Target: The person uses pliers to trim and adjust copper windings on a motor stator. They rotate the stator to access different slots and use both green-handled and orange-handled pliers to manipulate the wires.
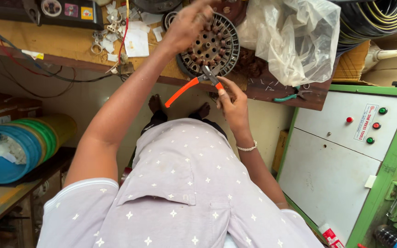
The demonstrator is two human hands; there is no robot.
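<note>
A round metal motor stator (214,46) with slotted teeth lies on the wooden workbench (60,43). My left hand (187,23) rests on its upper left rim, fingers curled on the part. My right hand (231,103) holds orange-handled pliers (190,86), whose jaws touch the stator's near edge. One orange handle sticks out to the left, free of the hand.
A crumpled clear plastic bag (295,36) lies right of the stator. Green-handled pliers (292,95) rest on the bench edge. A white and green control cabinet (345,151) with coloured buttons stands at right. Stacked plastic tubs (19,147) sit at left. Coiled cable (377,16) is top right.
</note>
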